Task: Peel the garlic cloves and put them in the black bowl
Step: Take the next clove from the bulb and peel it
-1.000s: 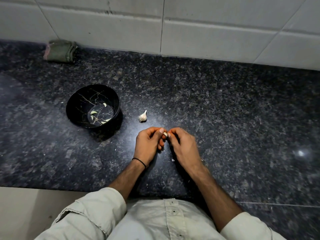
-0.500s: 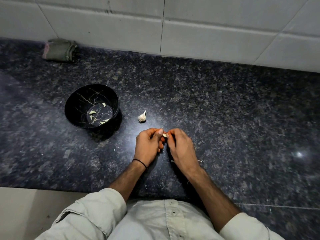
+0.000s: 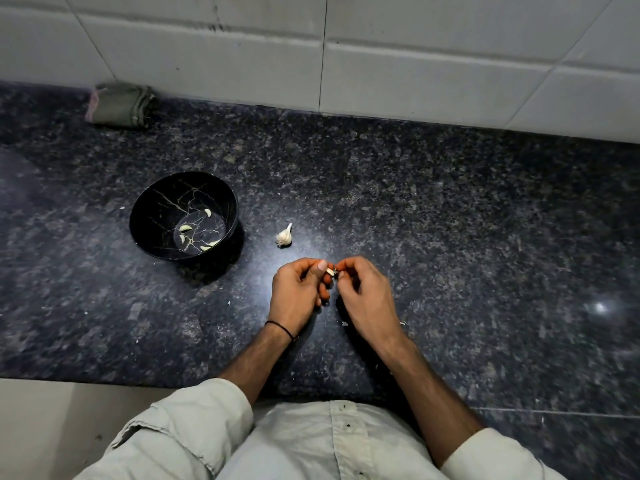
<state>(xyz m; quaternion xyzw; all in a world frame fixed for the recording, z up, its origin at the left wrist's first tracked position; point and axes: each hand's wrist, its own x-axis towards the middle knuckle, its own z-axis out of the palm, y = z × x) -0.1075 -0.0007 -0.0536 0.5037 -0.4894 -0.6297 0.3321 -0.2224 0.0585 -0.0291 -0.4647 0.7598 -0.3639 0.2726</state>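
In the head view, the left hand [image 3: 298, 292] and the right hand [image 3: 367, 292] meet to the right of the bowl [image 3: 156, 209], nearer to the person. Both pinch one small clove [image 3: 330, 271] between thumb and fingertips. The fingers hide most of it, so how much skin is on it cannot be told. A garlic bulb [image 3: 284, 235] lies just right of the bowl. A few pale cloves [image 3: 185, 228] lie inside it. Behind the bowl, at the wall, is a dim folded cloth [image 3: 119, 105].

text: none legible | labels: none | brands: none | numbers: none
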